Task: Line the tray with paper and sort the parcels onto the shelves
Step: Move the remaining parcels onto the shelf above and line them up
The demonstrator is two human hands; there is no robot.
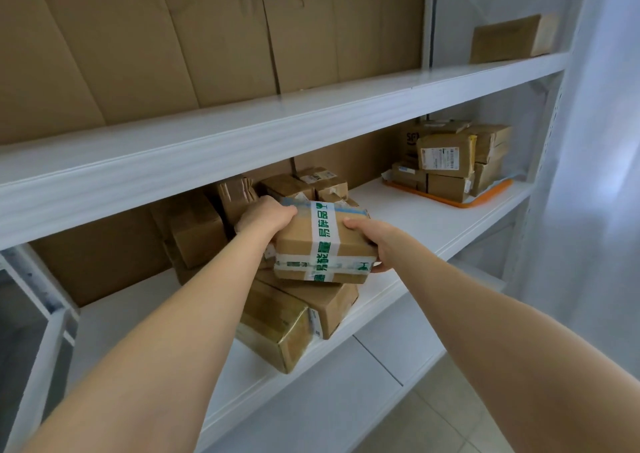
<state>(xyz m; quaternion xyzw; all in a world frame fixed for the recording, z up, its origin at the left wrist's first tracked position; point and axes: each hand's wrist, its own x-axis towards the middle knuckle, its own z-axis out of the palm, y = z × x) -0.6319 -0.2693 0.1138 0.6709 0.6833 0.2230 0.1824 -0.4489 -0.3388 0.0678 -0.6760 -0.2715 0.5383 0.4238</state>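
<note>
Two bare forearms reach up from the bottom of the frame to the centre. There the left hand (265, 217) curls round the far left corner of a taped box (322, 245), and the right hand (372, 241) grips its right end, thumb on top. The box is just above a pile (294, 314) of parcels on the middle shelf (415, 217); whether it rests on them is unclear. Farther right on that shelf an orange tray (485, 198) carries stacked parcels (446, 162). At upper right a carton (505, 37) stands on the top shelf (311, 117).

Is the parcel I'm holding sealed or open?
Sealed. Green-printed tape wraps the parcel over top and front; no flap is lifted.
</note>
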